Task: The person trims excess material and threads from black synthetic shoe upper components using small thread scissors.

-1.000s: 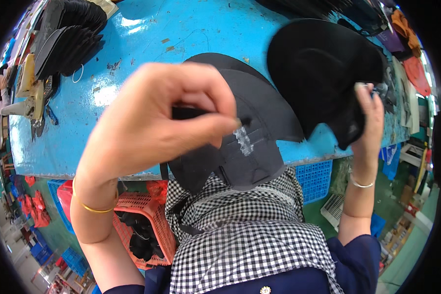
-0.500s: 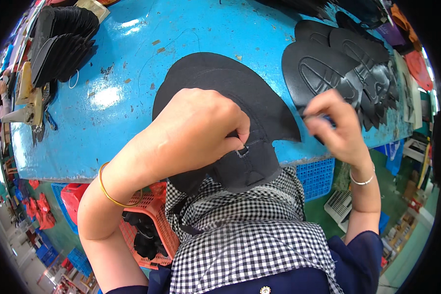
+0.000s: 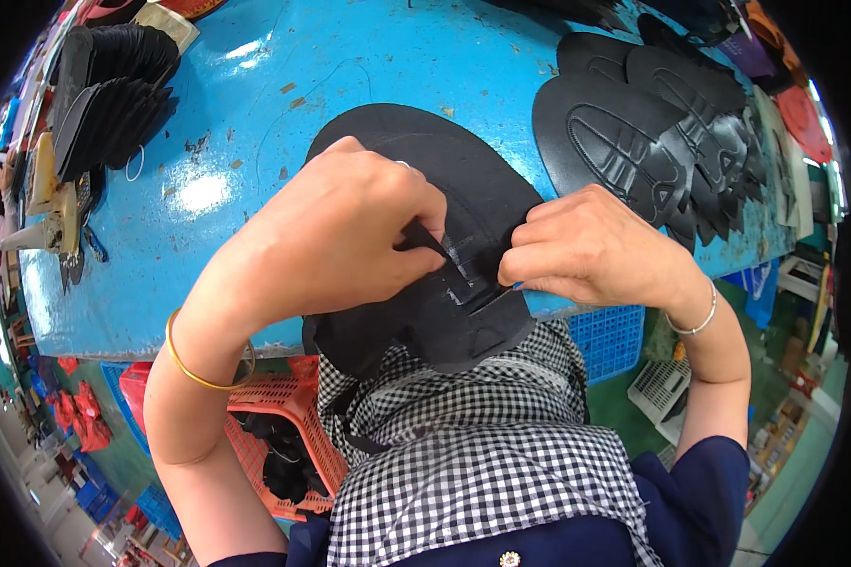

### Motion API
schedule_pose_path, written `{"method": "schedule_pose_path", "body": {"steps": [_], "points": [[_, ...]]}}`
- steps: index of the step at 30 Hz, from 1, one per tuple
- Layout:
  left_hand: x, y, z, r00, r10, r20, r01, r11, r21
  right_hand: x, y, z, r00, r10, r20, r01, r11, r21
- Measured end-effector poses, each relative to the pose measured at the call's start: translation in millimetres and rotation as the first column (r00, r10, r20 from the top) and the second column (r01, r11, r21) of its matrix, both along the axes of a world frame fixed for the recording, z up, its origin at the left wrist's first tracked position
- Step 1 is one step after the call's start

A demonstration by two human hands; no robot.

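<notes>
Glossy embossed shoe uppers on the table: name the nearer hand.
Right. The right hand is just in front of the glossy embossed shoe uppers; the left hand is farther off to the left.

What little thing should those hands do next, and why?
Maybe the right hand should gently press beside the pale marks on the big black piece: it's bunched close to them, while the left hand seems to pinch a dark strip on their other side.
</notes>
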State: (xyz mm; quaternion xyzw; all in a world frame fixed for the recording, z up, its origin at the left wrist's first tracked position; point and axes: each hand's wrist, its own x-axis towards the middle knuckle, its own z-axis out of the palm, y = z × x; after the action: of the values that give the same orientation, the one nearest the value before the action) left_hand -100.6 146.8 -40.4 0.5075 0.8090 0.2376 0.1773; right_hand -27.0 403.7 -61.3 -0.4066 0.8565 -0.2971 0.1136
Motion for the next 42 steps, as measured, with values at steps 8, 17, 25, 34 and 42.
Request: {"method": "schedule_pose_path", "body": {"steps": [8, 17, 25, 34, 42], "points": [[2, 4, 2, 0.998, 0.056, 0.026, -0.052, 0.989, -0.141, 4, -8, -1, 0.996, -0.093, -0.007, 0.092, 0.995, -0.04], [2, -1, 3, 0.997, 0.04, 0.069, -0.033, 0.995, -0.09, 2, -11, 9, 0.99, -0.086, -0.112, 0.091, 0.995, 0.046], [-2, -6, 11, 0.974, 0.074, 0.216, -0.043, 0.988, -0.149, 0, -26, 9, 0.955, -0.284, -0.081, 0.29, 0.954, 0.08], [-5, -20, 2, 0.91, 0.188, 0.369, -0.19, 0.981, -0.032, 15, -27, 22, 0.941, -0.307, -0.145, 0.307, 0.952, -0.021], [-10, -39, 34, 0.681, 0.375, 0.629, -0.627, 0.743, 0.236, 64, -100, -1, 0.752, -0.095, -0.653, 0.423, 0.829, 0.367]]}}
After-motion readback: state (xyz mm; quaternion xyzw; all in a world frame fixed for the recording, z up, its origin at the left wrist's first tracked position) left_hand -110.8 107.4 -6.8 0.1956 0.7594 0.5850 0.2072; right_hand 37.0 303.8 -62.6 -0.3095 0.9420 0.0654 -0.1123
